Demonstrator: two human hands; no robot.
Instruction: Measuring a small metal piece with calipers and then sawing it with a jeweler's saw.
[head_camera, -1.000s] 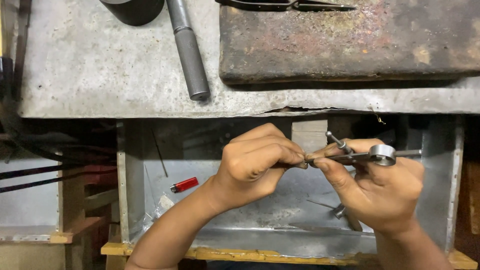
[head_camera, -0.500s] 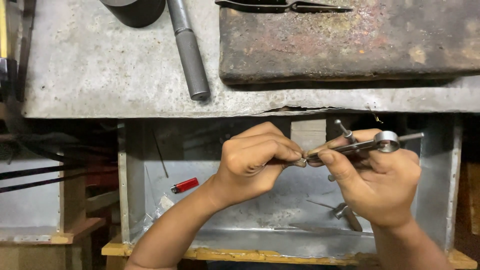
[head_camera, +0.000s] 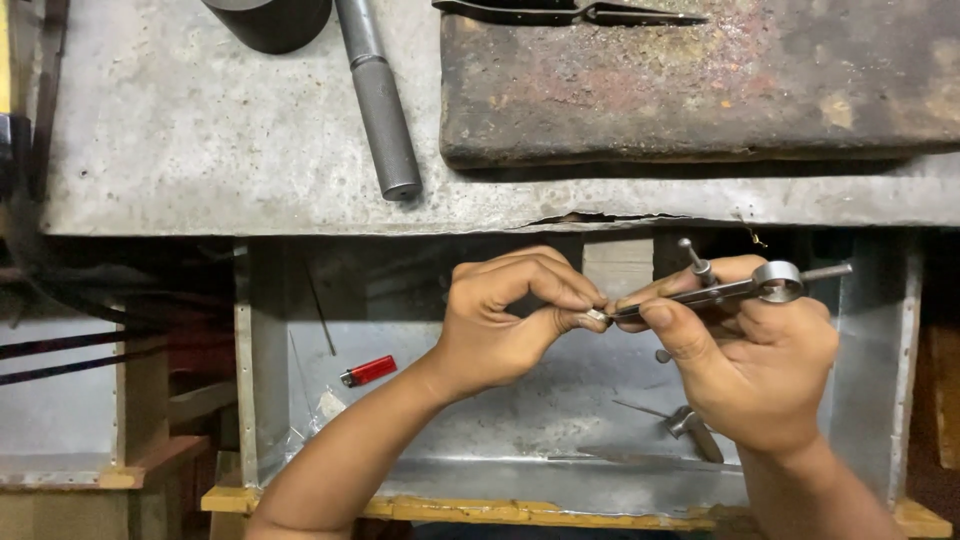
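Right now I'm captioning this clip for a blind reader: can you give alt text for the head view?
Two bare hands meet over an open metal tray: the right hand holds a slim metal spring divider, and the left hand pinches a tiny piece at its tip. A red lighter lies in the tray.

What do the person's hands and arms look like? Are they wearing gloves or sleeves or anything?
No gloves and no sleeves. The left hand and the right hand are both bare, and both forearms are bare as far as the picture shows. No ring, watch or bracelet can be seen on either one. The fingernails look short.
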